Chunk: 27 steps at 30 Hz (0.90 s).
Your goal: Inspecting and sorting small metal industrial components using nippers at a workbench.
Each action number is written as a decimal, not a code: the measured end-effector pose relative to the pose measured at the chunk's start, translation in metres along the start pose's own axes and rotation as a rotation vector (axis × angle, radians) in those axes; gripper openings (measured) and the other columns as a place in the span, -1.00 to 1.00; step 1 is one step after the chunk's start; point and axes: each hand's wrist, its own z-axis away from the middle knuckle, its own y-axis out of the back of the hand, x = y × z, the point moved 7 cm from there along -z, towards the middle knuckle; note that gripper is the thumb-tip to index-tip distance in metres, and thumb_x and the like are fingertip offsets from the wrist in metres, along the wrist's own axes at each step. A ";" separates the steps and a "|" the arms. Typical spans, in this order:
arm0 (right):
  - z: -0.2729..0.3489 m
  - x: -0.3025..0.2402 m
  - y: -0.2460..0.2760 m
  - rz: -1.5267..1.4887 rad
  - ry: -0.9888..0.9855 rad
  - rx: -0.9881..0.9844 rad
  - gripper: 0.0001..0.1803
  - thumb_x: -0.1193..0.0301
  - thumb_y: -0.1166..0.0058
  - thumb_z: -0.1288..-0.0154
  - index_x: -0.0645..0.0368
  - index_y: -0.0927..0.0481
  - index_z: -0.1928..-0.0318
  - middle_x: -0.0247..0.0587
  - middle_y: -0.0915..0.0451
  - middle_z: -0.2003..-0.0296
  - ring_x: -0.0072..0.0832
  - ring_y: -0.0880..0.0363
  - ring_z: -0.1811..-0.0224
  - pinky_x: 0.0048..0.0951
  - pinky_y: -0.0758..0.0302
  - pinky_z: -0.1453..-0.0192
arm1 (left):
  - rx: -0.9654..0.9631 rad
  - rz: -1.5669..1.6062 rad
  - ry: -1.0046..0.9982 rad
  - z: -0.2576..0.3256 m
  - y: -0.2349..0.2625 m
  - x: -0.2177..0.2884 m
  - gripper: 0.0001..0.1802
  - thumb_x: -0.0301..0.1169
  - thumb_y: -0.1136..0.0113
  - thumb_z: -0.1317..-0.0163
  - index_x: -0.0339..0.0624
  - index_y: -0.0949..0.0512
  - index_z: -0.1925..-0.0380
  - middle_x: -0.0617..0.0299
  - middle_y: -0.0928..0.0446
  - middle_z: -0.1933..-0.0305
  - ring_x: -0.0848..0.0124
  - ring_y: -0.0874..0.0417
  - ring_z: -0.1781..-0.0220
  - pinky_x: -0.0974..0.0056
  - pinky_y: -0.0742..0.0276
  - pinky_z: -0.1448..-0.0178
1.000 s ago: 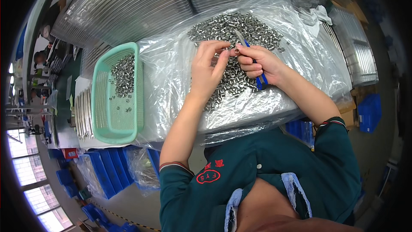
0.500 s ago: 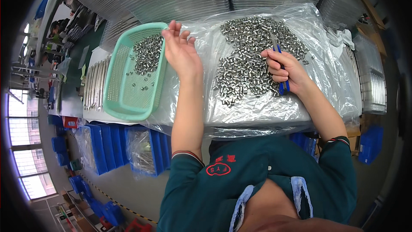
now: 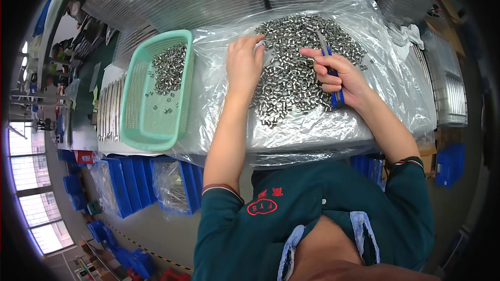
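Left hand (image 3: 244, 65) flat and empty on the heap of small metal parts (image 3: 297, 67) atop the bench's plastic sheet (image 3: 219, 114), right hand (image 3: 341, 78) clamped on blue-handled tweezers (image 3: 329, 70); risk: parts likely slide off the slick sheet

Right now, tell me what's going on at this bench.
A person is working through a heap of small metal parts spread on a clear plastic sheet. The left hand rests flat at the heap's edge, fingers on the parts. The right hand holds a blue-handled tool over the heap. A green basket on the left holds more parts.
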 end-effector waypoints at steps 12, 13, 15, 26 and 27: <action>0.000 0.001 0.001 -0.034 -0.001 -0.003 -0.67 0.42 0.10 -0.27 0.29 -0.36 -0.01 -0.52 -0.33 0.59 -0.89 -0.11 0.76 -0.84 -0.06 0.77 | -0.269 -0.117 0.091 0.004 -0.019 -0.012 -0.81 -0.38 -0.21 0.01 -0.14 -0.56 0.34 0.14 -0.49 0.34 0.23 -0.49 0.21 0.22 -0.39 0.11; 0.000 0.001 0.000 -0.041 -0.008 -0.004 -0.68 0.42 0.10 -0.27 0.29 -0.37 0.00 -0.51 -0.33 0.59 -0.89 -0.12 0.76 -0.84 -0.07 0.77 | -0.269 -0.147 0.063 0.004 -0.017 -0.010 -0.80 -0.38 -0.20 0.01 -0.15 -0.56 0.33 0.14 -0.50 0.35 0.23 -0.51 0.24 0.22 -0.40 0.13; 0.000 0.002 0.000 -0.039 -0.016 0.012 -0.69 0.42 0.10 -0.27 0.29 -0.37 0.01 -0.51 -0.33 0.59 -0.89 -0.12 0.76 -0.84 -0.07 0.78 | -0.268 -0.141 0.108 0.002 -0.014 -0.008 -0.82 -0.40 -0.19 -0.02 -0.14 -0.56 0.33 0.14 -0.51 0.33 0.27 -0.52 0.25 0.26 -0.40 0.14; -0.001 0.006 0.002 -0.018 -0.045 0.017 -0.71 0.37 0.06 -0.27 0.26 -0.44 0.05 -0.53 -0.35 0.59 -0.90 -0.11 0.75 -0.84 -0.03 0.78 | -0.311 1.068 0.271 0.009 -0.025 0.039 -0.62 -0.55 -0.09 -0.13 -0.23 -0.35 0.01 0.17 -0.49 0.09 0.49 -0.46 0.04 0.40 -0.35 -0.06; 0.000 0.005 0.002 -0.010 -0.034 0.010 -0.70 0.37 0.06 -0.27 0.25 -0.44 0.04 -0.53 -0.35 0.60 -0.91 -0.11 0.75 -0.84 -0.03 0.78 | -0.319 1.074 0.270 0.009 -0.025 0.042 -0.60 -0.55 -0.09 -0.12 -0.24 -0.33 -0.01 0.16 -0.49 0.09 0.49 -0.46 0.06 0.40 -0.34 -0.05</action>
